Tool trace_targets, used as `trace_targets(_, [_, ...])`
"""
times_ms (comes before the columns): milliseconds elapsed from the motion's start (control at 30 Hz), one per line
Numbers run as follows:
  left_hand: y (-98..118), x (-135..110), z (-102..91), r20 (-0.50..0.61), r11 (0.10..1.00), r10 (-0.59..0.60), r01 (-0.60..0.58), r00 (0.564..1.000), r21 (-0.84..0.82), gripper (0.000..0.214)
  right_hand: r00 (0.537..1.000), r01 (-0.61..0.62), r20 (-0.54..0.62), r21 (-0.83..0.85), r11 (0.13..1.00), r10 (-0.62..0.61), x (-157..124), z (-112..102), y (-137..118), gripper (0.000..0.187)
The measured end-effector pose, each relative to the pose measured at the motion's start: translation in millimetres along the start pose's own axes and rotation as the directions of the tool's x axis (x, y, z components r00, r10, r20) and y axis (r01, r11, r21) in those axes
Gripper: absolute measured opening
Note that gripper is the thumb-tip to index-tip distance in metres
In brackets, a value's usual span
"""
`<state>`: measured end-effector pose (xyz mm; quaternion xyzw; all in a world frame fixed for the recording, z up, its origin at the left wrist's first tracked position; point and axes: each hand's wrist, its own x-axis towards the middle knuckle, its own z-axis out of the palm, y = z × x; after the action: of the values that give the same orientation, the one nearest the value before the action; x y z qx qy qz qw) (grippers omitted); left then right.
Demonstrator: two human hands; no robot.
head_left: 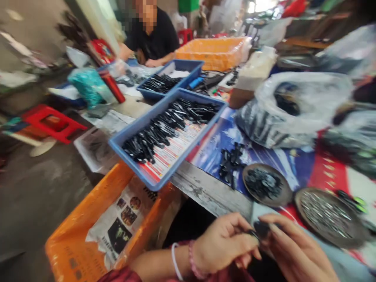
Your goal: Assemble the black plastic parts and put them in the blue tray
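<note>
At the table's front edge, my left hand (225,244) pinches a small black part (253,234) between thumb and fingers. Close beside it, my right hand (299,248) grips a dark, flat-looking black piece (262,228). The two pieces almost meet; blur hides whether they touch. Just beyond my hands, a round dish (286,199) holds small black pieces (263,182), and another dish (299,196) to the right holds shiny metal bits (326,213). A loose pile of black parts (230,164) lies left of the dishes.
A blue tray (179,172) of slender black parts straddles the table edge, with another blue tray (199,68) behind. An orange crate (69,231) stands low at left. Plastic bags (320,94) fill the right side. A person in black (166,31) sits across.
</note>
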<state>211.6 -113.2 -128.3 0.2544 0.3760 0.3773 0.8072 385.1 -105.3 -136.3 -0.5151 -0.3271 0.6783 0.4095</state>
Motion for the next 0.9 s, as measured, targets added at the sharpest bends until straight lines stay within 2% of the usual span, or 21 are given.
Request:
trace_targets(67, [4.4, -1.5, 2.2, 0.004, 0.999, 0.004, -0.004, 1.000, 0.034, 0.041, 1.000, 0.014, -0.021, 0.135, 0.991, -0.011, -2.2, 9.9, -10.6, 0.033])
trace_targets(167, [5.3, 1.9, 3.8, 0.008, 0.998, 0.007, -0.008, 1.000, 0.056, 0.032, 0.999, 0.031, -0.031, 0.212, 0.977, -0.025, 0.3, 10.7, -17.0, 0.033])
trace_targets(400, [-1.2, 7.1, 14.9, 0.060, 0.996, -0.016, 0.011, 0.998, 0.089, 0.029, 0.999, 0.041, -0.021, 0.287, 0.957, -0.036, -5.2, -7.3, -14.2, 0.029])
trace_targets(600, [-2.1, 8.5, 19.9, 0.065, 0.992, -0.030, 0.022, 0.997, 0.120, 0.027, 0.999, 0.041, -0.002, 0.300, 0.953, -0.042, -7.1, -11.0, -15.7, 0.028])
trace_targets(767, [-0.6, 8.4, 21.1, 0.044, 0.987, -0.064, 0.057, 0.997, 0.153, 0.030, 0.993, 0.077, 0.067, 0.218, 0.973, -0.093, -9.7, -13.6, -11.5, 0.023])
trace_targets(900, [-0.1, 9.3, 21.2, 0.035, 0.981, -0.084, 0.077, 0.996, 0.180, 0.036, 0.975, 0.217, 0.070, -0.078, 0.973, -0.211, -14.8, -15.2, -11.3, 0.021])
